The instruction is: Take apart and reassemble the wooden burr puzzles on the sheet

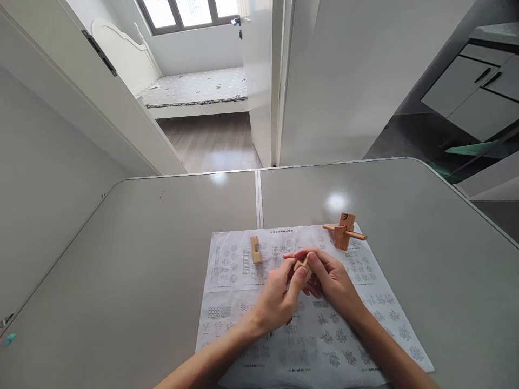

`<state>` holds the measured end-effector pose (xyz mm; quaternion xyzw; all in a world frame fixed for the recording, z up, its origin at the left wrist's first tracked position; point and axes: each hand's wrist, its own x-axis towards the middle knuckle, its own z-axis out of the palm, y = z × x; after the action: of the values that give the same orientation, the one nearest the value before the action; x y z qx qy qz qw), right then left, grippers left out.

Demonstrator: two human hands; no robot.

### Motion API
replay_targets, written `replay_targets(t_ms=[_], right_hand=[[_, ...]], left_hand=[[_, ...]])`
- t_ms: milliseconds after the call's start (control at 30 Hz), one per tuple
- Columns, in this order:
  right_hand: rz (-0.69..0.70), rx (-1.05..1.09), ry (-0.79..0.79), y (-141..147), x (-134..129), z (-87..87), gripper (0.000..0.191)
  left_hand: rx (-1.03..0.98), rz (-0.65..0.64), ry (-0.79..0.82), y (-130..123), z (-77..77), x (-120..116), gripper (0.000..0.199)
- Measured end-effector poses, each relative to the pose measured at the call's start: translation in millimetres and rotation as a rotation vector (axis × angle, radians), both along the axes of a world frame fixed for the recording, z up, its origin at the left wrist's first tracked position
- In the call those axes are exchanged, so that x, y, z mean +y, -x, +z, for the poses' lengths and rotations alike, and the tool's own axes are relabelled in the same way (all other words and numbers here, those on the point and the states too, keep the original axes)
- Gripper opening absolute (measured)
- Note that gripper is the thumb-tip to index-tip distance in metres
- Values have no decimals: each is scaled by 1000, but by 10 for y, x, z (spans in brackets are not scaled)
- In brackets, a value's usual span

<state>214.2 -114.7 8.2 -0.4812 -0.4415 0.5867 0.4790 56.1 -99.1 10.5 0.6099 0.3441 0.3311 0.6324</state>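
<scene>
My left hand point(279, 294) and my right hand point(330, 273) meet over a printed sheet, both closed around light wooden puzzle pieces point(302, 266). The fingers cover most of these pieces, so how they fit together cannot be made out. To the left of my hands, a notched wooden puzzle piece point(255, 250) lies by itself on the printed instruction sheet point(231, 297). Beyond my right hand stands an assembled wooden puzzle point(344, 232) of crossed, reddish-brown pieces, with a dark mark near its top.
The sheet rests on a grey table point(162, 270) with rounded far corners and a seam point(258, 200) down its middle. Past the table are an open door point(259, 81), a bed point(198, 89) and white cabinets point(482, 92). A small teal object point(8, 339) is at the left edge.
</scene>
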Motion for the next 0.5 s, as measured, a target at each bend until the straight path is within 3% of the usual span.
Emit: replay_targets(t_ms=[233, 500], right_hand=[[-11, -30, -18, -9, 16, 77, 46], [-13, -109, -25, 9, -8, 48, 49]], left_hand=[[-48, -5, 85, -4, -50, -11, 40], [0, -3, 40, 22, -63, -5, 34]])
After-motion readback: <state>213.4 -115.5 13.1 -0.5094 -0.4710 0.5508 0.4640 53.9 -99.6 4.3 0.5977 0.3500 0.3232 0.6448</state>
